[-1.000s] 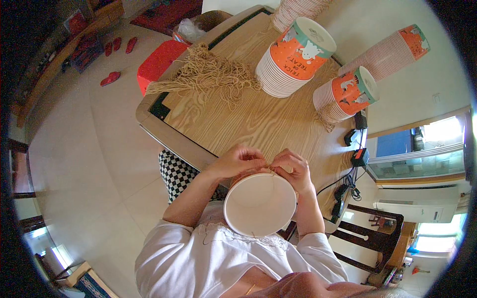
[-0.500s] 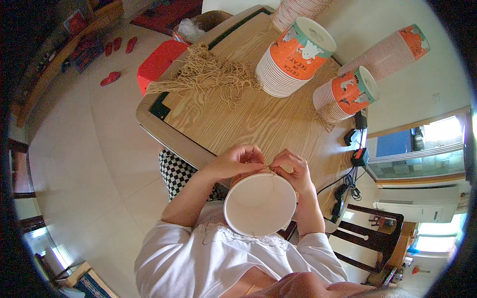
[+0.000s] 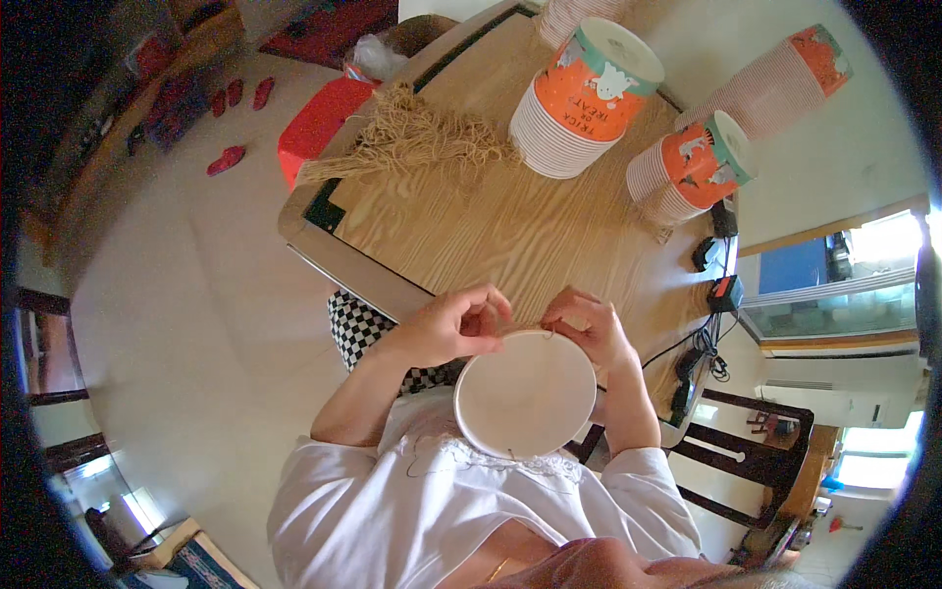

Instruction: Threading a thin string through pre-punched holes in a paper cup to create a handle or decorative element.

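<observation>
A paper bucket (image 3: 525, 398), white inside, sits against my white shirt with its round mouth facing up toward me. At its far rim, my left hand (image 3: 456, 324) has curled fingers near a thin strand of twine (image 3: 530, 326), its thumb lower beside the rim. My right hand (image 3: 594, 329) pinches the twine at the rim's far right. A short loop of twine shows over that edge. Another thread end pokes out at the near rim. The fingertips are partly hidden, and the bucket's outside is mostly out of sight.
A loose heap of tan twine (image 3: 422, 137) lies on the wooden table (image 3: 471, 236). Stacks of orange and green patterned paper buckets (image 3: 589, 98) stand behind, with a smaller stack (image 3: 687, 167) at right. Black cables and adapters (image 3: 721, 294) line the right edge. A dark chair (image 3: 746, 452) stands at right.
My left thumb and fingers have spread a little apart at the rim. My right hand stays at the twine. The bucket's mouth is tilted slightly differently, and the whole view has shifted a little.
</observation>
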Action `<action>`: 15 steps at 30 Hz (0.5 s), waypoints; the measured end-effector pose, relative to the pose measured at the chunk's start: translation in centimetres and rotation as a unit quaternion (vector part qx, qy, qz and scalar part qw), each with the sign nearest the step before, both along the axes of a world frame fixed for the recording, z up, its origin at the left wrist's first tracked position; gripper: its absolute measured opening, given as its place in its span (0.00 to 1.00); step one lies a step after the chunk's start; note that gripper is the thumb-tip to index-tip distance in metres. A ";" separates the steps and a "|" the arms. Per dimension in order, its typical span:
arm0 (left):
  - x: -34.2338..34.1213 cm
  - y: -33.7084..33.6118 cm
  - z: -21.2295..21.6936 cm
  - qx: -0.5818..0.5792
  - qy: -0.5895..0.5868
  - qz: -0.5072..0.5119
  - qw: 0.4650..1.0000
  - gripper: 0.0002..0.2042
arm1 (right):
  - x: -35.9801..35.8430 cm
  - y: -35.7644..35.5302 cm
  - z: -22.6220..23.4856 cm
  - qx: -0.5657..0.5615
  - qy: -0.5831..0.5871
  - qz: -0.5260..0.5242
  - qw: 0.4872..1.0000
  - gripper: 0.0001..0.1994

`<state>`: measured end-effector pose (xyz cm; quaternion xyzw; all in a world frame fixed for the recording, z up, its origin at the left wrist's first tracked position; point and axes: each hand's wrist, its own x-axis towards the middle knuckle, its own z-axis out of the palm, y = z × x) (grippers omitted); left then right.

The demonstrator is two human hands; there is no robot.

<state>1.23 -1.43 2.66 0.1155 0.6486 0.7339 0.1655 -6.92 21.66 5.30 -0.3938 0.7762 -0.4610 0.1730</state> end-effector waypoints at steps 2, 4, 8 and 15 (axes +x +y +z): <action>0.7 0.8 2.0 -0.156 0.071 0.074 0.982 0.14 | -0.2 0.1 0.1 -0.014 -0.001 0.009 1.000 0.03; 1.7 1.6 4.5 -0.253 0.133 0.114 0.951 0.14 | -0.1 0.3 0.3 -0.023 0.013 0.009 1.000 0.03; 2.2 2.6 5.5 -0.198 0.155 0.077 0.965 0.14 | -0.1 0.3 0.2 -0.037 0.008 0.014 0.999 0.04; 0.9 3.9 5.9 -0.069 0.099 0.013 0.993 0.12 | 0.2 0.0 0.6 -0.059 0.058 -0.016 0.996 0.05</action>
